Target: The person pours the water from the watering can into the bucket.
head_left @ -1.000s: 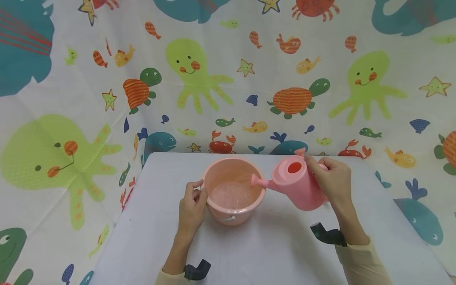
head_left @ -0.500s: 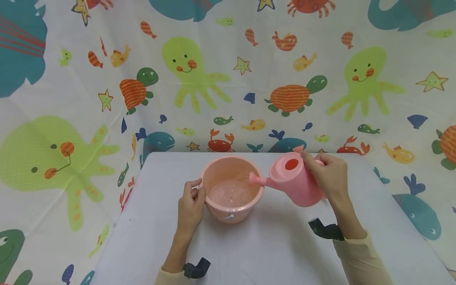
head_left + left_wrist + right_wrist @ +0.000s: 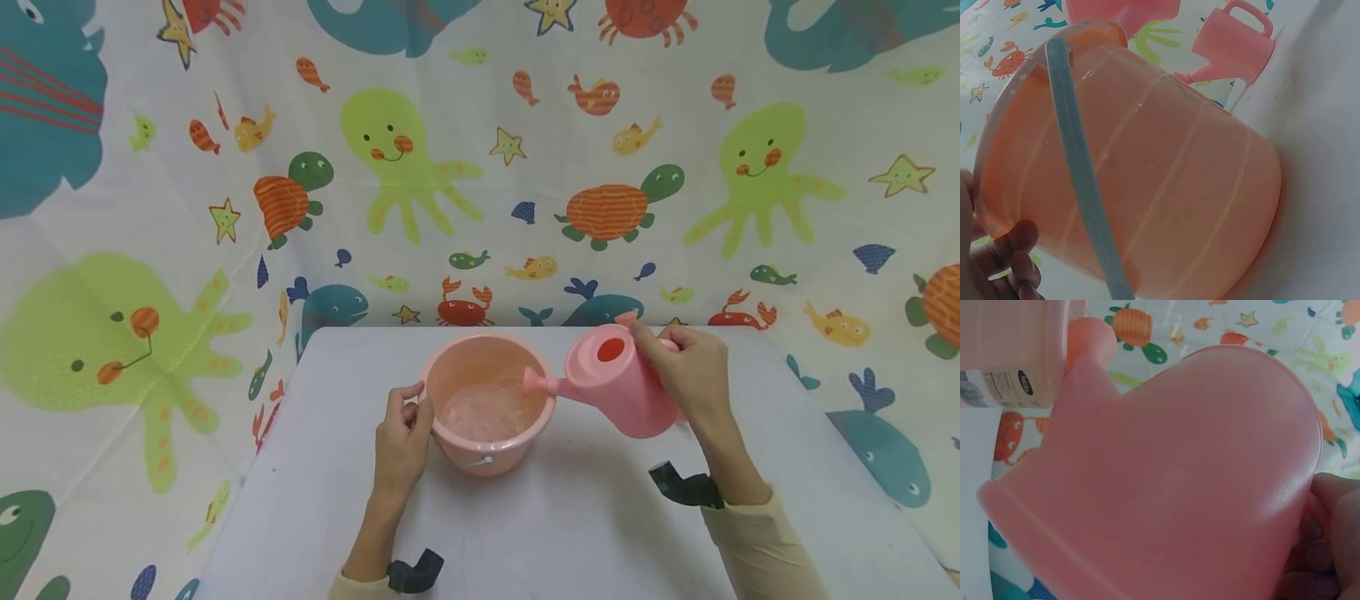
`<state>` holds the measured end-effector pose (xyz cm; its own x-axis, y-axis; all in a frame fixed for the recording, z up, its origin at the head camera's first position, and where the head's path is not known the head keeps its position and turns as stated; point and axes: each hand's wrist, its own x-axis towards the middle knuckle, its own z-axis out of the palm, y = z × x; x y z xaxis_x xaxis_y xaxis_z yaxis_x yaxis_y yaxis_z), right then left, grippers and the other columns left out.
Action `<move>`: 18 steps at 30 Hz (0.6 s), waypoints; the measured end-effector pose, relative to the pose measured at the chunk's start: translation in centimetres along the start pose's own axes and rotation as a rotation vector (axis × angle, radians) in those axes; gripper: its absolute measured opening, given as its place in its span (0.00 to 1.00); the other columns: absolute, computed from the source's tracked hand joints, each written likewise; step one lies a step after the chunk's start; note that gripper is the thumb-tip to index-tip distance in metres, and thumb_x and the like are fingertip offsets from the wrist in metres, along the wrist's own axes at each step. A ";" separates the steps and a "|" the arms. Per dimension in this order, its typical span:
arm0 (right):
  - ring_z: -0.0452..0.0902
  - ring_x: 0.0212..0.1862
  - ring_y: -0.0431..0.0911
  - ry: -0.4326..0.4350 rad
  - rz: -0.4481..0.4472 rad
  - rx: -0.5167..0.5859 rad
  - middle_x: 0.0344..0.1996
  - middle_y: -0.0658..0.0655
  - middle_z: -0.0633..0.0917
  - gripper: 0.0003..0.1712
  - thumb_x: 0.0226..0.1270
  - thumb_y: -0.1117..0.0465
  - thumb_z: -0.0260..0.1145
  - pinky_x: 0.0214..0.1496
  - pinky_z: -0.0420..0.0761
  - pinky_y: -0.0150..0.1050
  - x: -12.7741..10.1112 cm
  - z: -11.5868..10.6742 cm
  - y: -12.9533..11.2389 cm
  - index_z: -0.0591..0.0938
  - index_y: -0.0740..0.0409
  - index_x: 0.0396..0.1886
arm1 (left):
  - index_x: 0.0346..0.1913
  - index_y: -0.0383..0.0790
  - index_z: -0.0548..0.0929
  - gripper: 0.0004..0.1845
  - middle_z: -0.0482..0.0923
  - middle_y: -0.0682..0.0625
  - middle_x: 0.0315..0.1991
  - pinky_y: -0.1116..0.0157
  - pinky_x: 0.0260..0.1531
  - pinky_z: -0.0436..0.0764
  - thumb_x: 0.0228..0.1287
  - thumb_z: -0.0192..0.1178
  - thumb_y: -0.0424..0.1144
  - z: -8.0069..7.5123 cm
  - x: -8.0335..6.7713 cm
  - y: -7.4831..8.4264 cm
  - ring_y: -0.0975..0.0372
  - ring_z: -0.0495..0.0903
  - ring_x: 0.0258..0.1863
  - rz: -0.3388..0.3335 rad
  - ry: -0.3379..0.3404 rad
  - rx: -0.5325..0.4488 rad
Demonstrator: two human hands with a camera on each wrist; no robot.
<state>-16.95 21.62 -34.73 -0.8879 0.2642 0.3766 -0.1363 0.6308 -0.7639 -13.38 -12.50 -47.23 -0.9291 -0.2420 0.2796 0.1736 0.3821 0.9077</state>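
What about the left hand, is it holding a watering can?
No, the left hand holds the bucket's rim, while the pink watering can is in the right hand.

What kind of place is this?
Probably an indoor play or filming corner: there's a sea-animal backdrop behind a white table, and a pink watering can tipped towards a bucket.

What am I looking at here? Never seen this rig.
No robot: the left grip and right grip are a person's bare hands. The head picture looks forward and down from a head-worn camera; the other two come from the wrists. On a white table stands a pink bucket, seemingly with water inside. The left grip pinches its rim. The right grip holds a tilted pink watering can by its handle, spout reaching over the rim. The left wrist picture also shows a second pink can.
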 end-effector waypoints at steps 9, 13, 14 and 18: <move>0.78 0.28 0.46 0.005 -0.023 -0.002 0.22 0.60 0.84 0.26 0.62 0.44 0.70 0.32 0.77 0.23 -0.1 -0.1 0.0 0.82 0.62 0.20 | 0.58 0.42 0.76 0.14 0.76 0.50 0.20 0.72 0.14 0.62 0.75 0.53 0.41 0.1 -0.1 -0.1 0.71 0.62 0.15 -0.001 0.012 0.018; 0.77 0.29 0.47 -0.002 -0.017 -0.001 0.23 0.60 0.83 0.26 0.63 0.44 0.70 0.32 0.78 0.24 -0.1 -0.1 -0.1 0.82 0.63 0.22 | 0.58 0.43 0.76 0.14 0.77 0.51 0.20 0.72 0.15 0.63 0.75 0.53 0.41 0.2 -0.2 -0.1 0.70 0.63 0.15 -0.001 0.017 0.026; 0.77 0.29 0.47 -0.004 -0.016 -0.002 0.23 0.61 0.84 0.25 0.63 0.44 0.70 0.32 0.77 0.24 -0.1 -0.1 -0.1 0.83 0.63 0.22 | 0.58 0.43 0.76 0.14 0.77 0.50 0.21 0.72 0.15 0.63 0.75 0.53 0.41 0.2 -0.2 -0.1 0.70 0.63 0.16 -0.001 0.018 0.026; 0.77 0.29 0.47 -0.010 -0.026 -0.008 0.23 0.62 0.84 0.25 0.63 0.45 0.70 0.31 0.77 0.24 0.0 -0.1 -0.2 0.83 0.63 0.22 | 0.58 0.43 0.76 0.14 0.78 0.50 0.21 0.72 0.15 0.62 0.75 0.53 0.42 0.1 -0.2 0.0 0.70 0.63 0.16 -0.007 0.016 0.022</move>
<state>-16.91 21.56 -34.57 -0.8883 0.2403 0.3915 -0.1564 0.6431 -0.7497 -13.24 -12.39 -47.31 -0.9251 -0.2585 0.2783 0.1599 0.3998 0.9026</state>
